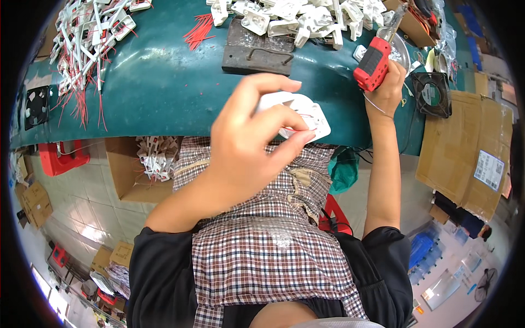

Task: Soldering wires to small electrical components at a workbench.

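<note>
My left hand (246, 126) is closed over a white plastic housing (321, 121) at the table's near edge. Its thumb and a finger pinch together at a thin red wire lying across the housing; the other fingers curl over the back. Part of the housing is hidden beneath the hand. On the right, my right hand (388, 90) is wrapped round a red-and-black soldering gun (375, 61), whose metal tip points up and away, apart from the housing. A thin white band or cord crosses the right wrist.
Many white plastic housings (290, 16) are heaped at the back, beside loose red wires (199, 31) and a dark metal block with a handle (257, 52). Wired white parts (87, 49) pile up at left. A small fan (432, 94) and cardboard (465, 142) stand at right.
</note>
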`<state>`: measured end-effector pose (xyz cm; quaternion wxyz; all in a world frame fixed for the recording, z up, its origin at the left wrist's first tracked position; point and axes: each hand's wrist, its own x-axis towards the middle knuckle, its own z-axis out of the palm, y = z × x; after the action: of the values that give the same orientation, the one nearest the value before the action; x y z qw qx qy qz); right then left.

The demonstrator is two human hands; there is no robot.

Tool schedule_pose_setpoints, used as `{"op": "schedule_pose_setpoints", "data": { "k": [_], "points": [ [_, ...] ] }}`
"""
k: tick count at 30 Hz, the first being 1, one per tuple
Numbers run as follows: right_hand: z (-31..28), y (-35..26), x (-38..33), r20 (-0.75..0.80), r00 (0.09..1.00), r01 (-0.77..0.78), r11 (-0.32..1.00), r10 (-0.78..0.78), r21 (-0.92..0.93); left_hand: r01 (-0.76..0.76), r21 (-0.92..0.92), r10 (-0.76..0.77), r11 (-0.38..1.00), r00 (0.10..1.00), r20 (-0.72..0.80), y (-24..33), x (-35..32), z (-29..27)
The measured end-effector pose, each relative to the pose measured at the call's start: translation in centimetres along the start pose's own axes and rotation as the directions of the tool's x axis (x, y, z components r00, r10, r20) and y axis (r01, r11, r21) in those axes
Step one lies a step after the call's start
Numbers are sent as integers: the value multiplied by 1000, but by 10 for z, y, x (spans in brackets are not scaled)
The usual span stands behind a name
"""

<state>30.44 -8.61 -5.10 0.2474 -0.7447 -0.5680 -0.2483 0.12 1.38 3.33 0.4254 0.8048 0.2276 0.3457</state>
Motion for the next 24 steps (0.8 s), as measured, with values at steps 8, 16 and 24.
{"op": "schedule_pose_setpoints", "data": {
  "k": [8, 16, 24],
  "points": [
    [9, -8, 8, 98, 995, -19, 1000, 18, 2, 422, -155, -352, 893, 871, 344, -17, -15, -137],
    [15, -10, 28, 188, 970, -122, 979, 152, -164, 626, 428, -747, 652, 629, 217, -53, -103, -220],
    [8, -10, 34, 30, 992, -126, 992, 126, -1, 475, 420, -501, 773, 864, -53, -49, -42, -182]
  ]
}}
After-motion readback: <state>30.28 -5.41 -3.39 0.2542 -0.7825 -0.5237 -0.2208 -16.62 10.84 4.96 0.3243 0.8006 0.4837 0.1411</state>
